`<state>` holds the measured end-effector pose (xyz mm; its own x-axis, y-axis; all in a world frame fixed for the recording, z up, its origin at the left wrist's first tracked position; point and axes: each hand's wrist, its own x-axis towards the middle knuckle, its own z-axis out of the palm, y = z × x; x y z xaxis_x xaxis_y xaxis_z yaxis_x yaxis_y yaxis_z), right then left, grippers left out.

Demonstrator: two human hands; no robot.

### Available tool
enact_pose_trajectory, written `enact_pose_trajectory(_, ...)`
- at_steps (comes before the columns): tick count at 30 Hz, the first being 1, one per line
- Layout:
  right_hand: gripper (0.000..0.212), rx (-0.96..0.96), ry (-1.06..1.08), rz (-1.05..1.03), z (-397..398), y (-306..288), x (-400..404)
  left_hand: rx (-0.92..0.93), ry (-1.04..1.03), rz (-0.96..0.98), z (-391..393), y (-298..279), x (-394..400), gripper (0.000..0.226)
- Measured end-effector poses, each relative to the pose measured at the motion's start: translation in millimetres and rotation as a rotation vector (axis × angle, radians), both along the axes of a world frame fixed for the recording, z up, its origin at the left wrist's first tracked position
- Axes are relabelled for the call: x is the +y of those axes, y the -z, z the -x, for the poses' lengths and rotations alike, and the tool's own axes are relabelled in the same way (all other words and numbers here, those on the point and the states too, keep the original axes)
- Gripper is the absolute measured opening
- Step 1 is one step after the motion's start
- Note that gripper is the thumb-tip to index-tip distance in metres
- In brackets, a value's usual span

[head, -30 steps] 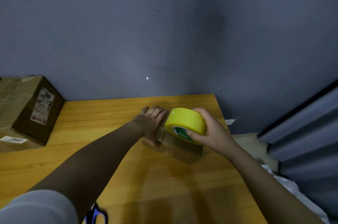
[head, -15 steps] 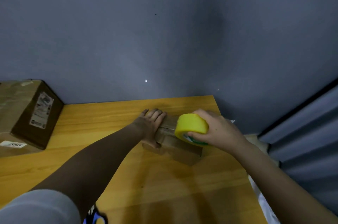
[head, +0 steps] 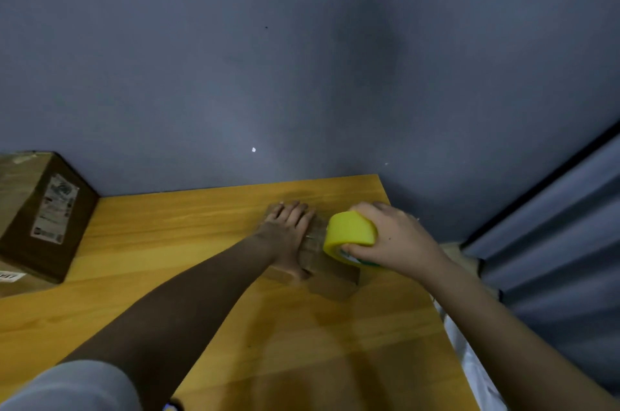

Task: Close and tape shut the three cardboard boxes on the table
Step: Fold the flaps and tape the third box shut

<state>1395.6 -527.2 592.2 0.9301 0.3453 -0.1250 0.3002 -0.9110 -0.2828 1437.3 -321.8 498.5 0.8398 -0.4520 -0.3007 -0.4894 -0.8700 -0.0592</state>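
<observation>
Head view: our left hand [head: 288, 229] lies flat, pinning the small box [head: 330, 271]; right hand [head: 392, 238] grips the tape roll [head: 349, 232] beside it, so we keep it low and taut

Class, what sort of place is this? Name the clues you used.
Probably a small packing corner at home or in a storeroom: a wooden table against a bare grey wall, labelled cardboard boxes, and a yellow tape roll.

One head-worn wide view from above, forward and down on the near tabletop [head: 188, 276] and wall [head: 302, 75].
</observation>
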Motion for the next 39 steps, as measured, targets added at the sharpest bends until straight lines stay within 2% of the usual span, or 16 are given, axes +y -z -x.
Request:
enact_pose_trajectory(6,0.058,-0.007,-0.013,0.067,-3,-1,10,-0.031,0.003,-0.100,0,4,-2,0.138)
enact_pose_trajectory(12,0.054,-0.004,-0.008,0.051,-4,-2,9,-0.030,0.110,0.058,10,2,-17,0.128)
enact_pose_trajectory(15,0.058,-0.020,-0.021,0.047,-4,0,13,0.017,0.006,0.130,10,6,-23,0.134)
enact_pose_trajectory(18,0.070,-0.032,-0.019,0.006,-5,-2,13,0.042,0.007,0.091,10,8,-20,0.132)
enact_pose_trajectory(22,0.062,0.025,-0.065,-0.163,-6,4,-6,0.054,-0.007,0.069,8,8,-24,0.132)
enact_pose_trajectory(26,0.068,0.057,-0.058,-0.260,-4,11,-14,0.061,-0.022,0.071,7,8,-24,0.130)
enact_pose_trajectory(32,0.063,0.033,-0.097,-0.144,-12,9,-16,0.040,-0.018,0.132,5,8,-24,0.128)
enact_pose_trajectory(39,0.064,0.044,-0.076,0.147,-4,7,-46,0.029,-0.010,0.148,3,8,-25,0.126)
